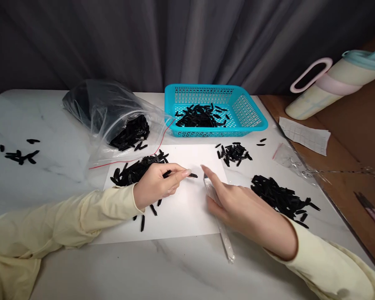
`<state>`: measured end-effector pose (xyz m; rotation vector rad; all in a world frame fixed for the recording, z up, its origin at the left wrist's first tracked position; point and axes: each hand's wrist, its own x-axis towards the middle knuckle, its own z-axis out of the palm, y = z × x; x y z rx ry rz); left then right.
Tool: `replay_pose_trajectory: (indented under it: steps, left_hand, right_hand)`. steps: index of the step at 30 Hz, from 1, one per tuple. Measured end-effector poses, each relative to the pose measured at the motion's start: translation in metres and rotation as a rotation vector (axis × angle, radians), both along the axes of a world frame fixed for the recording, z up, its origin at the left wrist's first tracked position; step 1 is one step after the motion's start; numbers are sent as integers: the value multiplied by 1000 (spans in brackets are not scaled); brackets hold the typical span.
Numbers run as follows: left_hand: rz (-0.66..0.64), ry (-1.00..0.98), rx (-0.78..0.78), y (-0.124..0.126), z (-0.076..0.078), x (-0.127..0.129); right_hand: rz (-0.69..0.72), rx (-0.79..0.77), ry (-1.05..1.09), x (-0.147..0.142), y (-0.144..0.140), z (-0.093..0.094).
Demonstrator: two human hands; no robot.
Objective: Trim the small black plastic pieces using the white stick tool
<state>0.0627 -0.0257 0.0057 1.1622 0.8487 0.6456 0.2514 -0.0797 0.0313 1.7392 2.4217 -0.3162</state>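
My left hand (161, 185) is closed, with a small black plastic piece (192, 175) pinched between thumb and fingertips and pointing right. My right hand (233, 202) is just to the right of it, index finger stretched toward the piece but apart from it. A slim tool with a pale, film-wrapped handle (226, 246) runs under my right thumb and index finger; its dark tip shows beside the index finger, and the curled fingers hide its middle. Beneath both hands lies a white sheet (187, 227). A heap of black pieces (128, 173) lies partly behind my left hand.
A blue basket (218, 132) holds black pieces. Left of it lies an open zip bag (95, 104) with more. Further piles lie at right (276, 193), behind my right hand (234, 153) and far left (21, 156). A tumbler (328, 89) and pink-handled scissors (373, 212) are at right.
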Motion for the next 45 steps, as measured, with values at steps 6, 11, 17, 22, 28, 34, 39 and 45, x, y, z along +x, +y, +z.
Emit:
replay_pose_trajectory:
  steps: [6, 11, 17, 22, 28, 34, 39, 45]
  left_hand:
    - [6, -7, -9, 0, 1, 0]
    - [19, -25, -41, 1, 2, 1]
    - [29, -30, -54, 1, 2, 1]
    - [16, -36, -58, 1, 1, 0]
    - [18, -48, -59, 1, 1, 1]
    - [20, -68, -52, 1, 1, 2]
    - [17, -57, -53, 1, 2, 2]
    - [27, -42, -50, 1, 4, 3]
  right_hand:
    - [50, 30, 168, 10, 5, 11]
    - [16, 181, 365, 40, 16, 39]
    - [52, 668, 260, 56, 21, 46]
    - [-131, 222, 567, 42, 24, 41]
    - [-215, -562, 848, 33, 30, 20]
    - [-300, -619, 936, 34, 36, 10]
    - [-361, -640, 938, 32, 38, 9]
    - [-357, -486, 954, 30, 36, 1]
